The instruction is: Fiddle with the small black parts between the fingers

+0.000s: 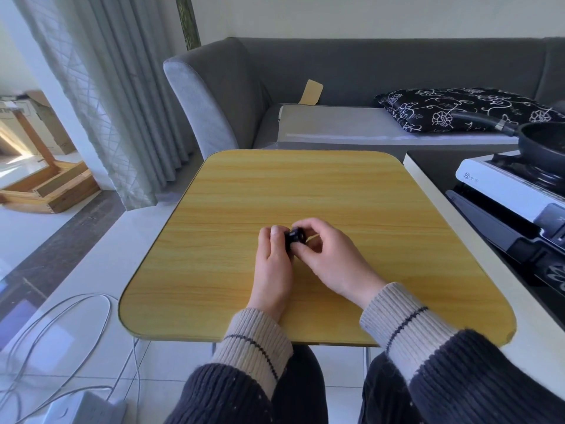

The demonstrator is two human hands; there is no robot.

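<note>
Both forearms reach over the near half of the tabletop point(305, 185), left hand point(273, 264) and right hand point(330, 258) meeting above it. Each grip pinches a small black object point(294, 237) between them, mostly hidden by fingers, perhaps a clip

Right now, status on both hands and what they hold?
Left hand and right hand both pinch small black object. Held above yellow table. Nothing in the way.
</note>
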